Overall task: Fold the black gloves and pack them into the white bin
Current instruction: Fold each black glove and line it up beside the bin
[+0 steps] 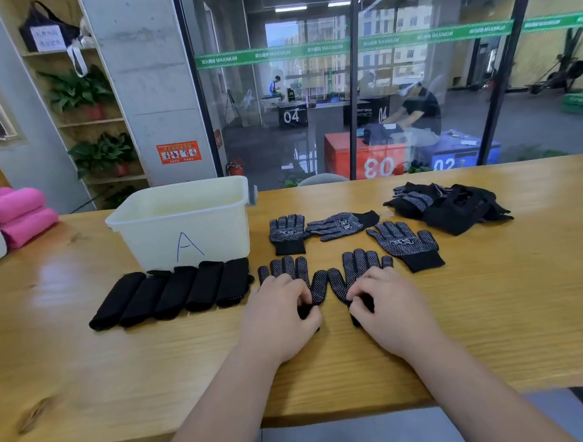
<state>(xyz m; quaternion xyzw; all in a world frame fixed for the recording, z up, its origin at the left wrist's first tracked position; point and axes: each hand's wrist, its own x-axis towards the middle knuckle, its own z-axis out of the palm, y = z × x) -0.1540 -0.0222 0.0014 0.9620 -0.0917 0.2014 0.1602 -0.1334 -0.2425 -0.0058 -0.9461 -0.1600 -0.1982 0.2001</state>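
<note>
Two gloves (pixel 357 265) | left hand (pixel 280 315), right hand (pixel 389 308): fingers (pixel 364 288) pinch each cuff | white bin (pixel 184 224) marked "A" (blue)

Wooden table (pixel 460 330) before a glass partition (pixel 310 100) with green banding; concrete pillar (pixel 144 76) and plant shelf (pixel 86 124) at left.

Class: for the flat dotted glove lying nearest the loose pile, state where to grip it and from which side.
Pinch its plain cuff from the near right; the glove lies flat, cuff pointing that way, clear of neighbours.
</note>
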